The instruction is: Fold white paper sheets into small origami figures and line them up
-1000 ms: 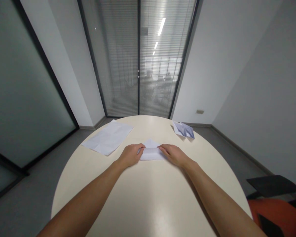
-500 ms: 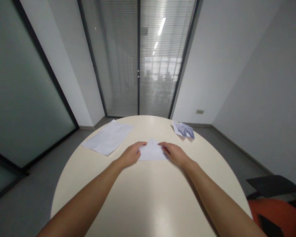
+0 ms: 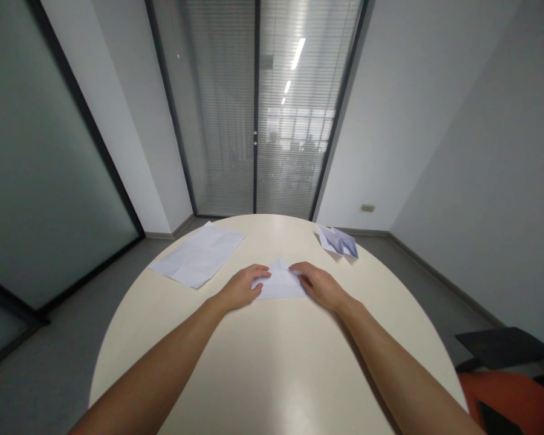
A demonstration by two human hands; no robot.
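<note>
A folded sheet of white paper (image 3: 278, 287) lies on the table in front of me, with a straight near edge and a narrow peak at its far side. My left hand (image 3: 243, 286) holds its left side, fingers bent over the paper and the thumb nearer to me. On the other side my right hand (image 3: 321, 283) holds the paper, its index fingertip beside the peak and the thumb tucked below. Both hands rest low against the tabletop and cover the paper's side corners.
The round cream table (image 3: 272, 350) carries a creased white sheet (image 3: 199, 254) at the far left and a folded, standing piece of paper (image 3: 338, 241) at the far right. An orange and black chair (image 3: 503, 396) stands at the lower right. Glass panels with blinds (image 3: 285, 163) rise behind.
My left fingers and thumb have shifted slightly inward over the paper. The right fingers have curled a little lower by the peak. The whole view has tilted slightly.
</note>
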